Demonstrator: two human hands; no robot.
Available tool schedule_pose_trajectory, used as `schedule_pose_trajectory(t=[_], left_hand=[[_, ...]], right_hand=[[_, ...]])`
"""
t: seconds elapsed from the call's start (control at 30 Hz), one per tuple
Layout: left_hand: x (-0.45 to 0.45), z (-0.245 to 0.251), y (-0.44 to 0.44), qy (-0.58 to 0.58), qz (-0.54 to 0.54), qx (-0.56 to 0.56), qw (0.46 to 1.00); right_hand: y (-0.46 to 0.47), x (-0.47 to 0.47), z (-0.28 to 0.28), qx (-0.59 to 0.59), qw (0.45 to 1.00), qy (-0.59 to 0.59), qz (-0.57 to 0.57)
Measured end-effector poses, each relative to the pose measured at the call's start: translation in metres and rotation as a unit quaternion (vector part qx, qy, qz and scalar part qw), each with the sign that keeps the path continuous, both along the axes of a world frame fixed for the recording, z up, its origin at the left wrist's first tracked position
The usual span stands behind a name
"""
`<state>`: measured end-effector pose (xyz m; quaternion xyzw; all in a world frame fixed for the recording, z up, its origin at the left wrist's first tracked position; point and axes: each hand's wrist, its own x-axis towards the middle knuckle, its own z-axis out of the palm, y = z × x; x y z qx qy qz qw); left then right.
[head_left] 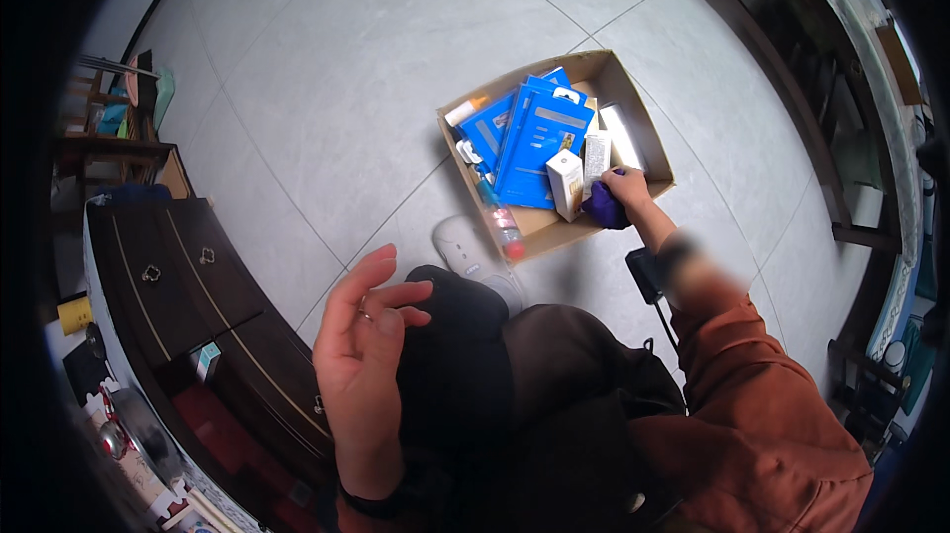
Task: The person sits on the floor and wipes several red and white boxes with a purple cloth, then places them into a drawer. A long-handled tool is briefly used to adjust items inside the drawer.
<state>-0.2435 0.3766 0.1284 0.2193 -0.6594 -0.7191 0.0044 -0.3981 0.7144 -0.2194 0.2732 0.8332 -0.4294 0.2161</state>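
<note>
My right hand (pixel 629 187) grips a bunched purple cloth (pixel 605 206) at the near right corner of a cardboard box (pixel 653 117), which rests on the floor. Beside the cloth, a white carton (pixel 566 180) stands upright in the box, with another printed white box (pixel 597 154) just behind it. Several flat blue packages (pixel 545 139) lie overlapping across the middle. Along the left wall are a clear bottle with a red cap (pixel 505 229) and a white tube with an orange tip (pixel 466 110). Raised over my knee, my left hand (pixel 364 355) holds nothing, its fingers curled but apart.
A dark wooden drawer cabinet (pixel 215 288) is at the left, one drawer pulled out with a small box (pixel 208 361) at its edge. My light shoe (pixel 467 247) is close to the cardboard box. Dark furniture (pixel 787 58) runs along the right over grey floor tiles (pixel 356 73).
</note>
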Motion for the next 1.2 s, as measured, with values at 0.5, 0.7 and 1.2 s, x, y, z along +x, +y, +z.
schedule_pose_trajectory(t=[0.5, 0.7, 1.2], left_hand=[[0.004, -0.001, -0.002, 0.002, 0.015, -0.033, 0.999], [0.005, -0.001, -0.001, 0.006, 0.017, -0.028, 0.999], [0.004, -0.003, -0.001, 0.010, 0.023, -0.020, 0.999]], right_hand=[[-0.004, -0.023, -0.009, -0.036, 0.996, -0.065, 0.045], [0.019, -0.023, 0.001, -0.318, 0.928, -0.182, 0.063], [0.035, -0.004, 0.048, -0.512, 0.849, -0.129, -0.024]])
